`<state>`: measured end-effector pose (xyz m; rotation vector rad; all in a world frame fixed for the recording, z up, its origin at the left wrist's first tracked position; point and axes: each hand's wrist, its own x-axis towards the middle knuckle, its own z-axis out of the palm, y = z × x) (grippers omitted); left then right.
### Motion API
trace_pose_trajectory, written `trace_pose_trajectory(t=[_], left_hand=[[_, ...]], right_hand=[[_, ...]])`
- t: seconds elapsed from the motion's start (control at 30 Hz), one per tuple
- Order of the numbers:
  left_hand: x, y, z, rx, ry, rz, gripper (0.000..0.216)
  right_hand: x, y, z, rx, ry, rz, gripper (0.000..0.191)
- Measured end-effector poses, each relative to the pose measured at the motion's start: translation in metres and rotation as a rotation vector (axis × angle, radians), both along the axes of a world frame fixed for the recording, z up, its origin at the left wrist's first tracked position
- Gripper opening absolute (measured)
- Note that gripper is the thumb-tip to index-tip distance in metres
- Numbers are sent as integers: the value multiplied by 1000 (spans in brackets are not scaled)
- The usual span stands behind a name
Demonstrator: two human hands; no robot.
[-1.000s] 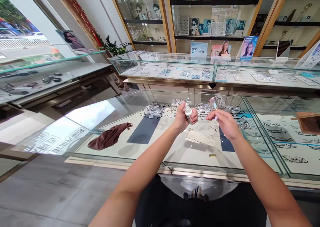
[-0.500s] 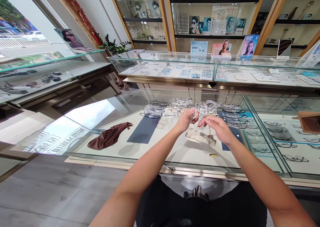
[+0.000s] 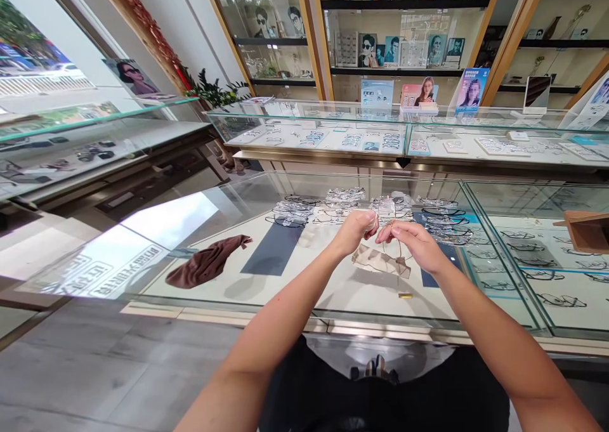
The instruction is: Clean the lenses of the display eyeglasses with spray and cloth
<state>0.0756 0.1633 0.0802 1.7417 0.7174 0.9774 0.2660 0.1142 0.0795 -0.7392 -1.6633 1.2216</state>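
Over the glass counter, my right hand [image 3: 413, 238] pinches a thin-rimmed pair of eyeglasses [image 3: 398, 249], whose fine outline partly blends into the background. Close to its left, my left hand [image 3: 356, 230] is closed, thumb on top, around a small whitish thing mostly hidden by the fingers. A crumpled beige cloth [image 3: 380, 262] lies below the hands. Behind them, rows of eyeglasses [image 3: 345, 196] are grouped along the far side of the counter, with another stack of frames [image 3: 445, 219] to the right of my right hand.
A brown cloth [image 3: 209, 262] lies at the counter's left, beside a dark blue mat [image 3: 272, 249]. A small gold-coloured piece [image 3: 405, 296] is near the front edge. A wooden stand [image 3: 587, 231] sits at right. Another glass showcase [image 3: 314, 156] runs across behind.
The eyeglasses have turned slightly in my right hand, and the temple that hung down earlier no longer shows clearly. Both hands stay almost in place; the view shifts a little.
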Motion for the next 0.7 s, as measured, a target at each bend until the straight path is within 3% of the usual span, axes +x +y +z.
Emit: trace_pose_trajectory(t=[0.2,0.33,0.47,0.57,0.7], left_hand=[[-3,-1,-4,6,86,-76,70],[0,-6,-13,-3,196,-88,67],[-3,-5,-5,28,169,-60,65],[-21,6,11,42,34,118,57],[-73,31,19,40,-82,450,42]], right_hand=[[4,8,-2,-58,181,-149,36],[4,10,-5,-44,151,-141,36],[5,10,-4,-63,168,-124,35],[9,9,3,-108,257,-90,31],[15,7,10,-184,353,-4,28]])
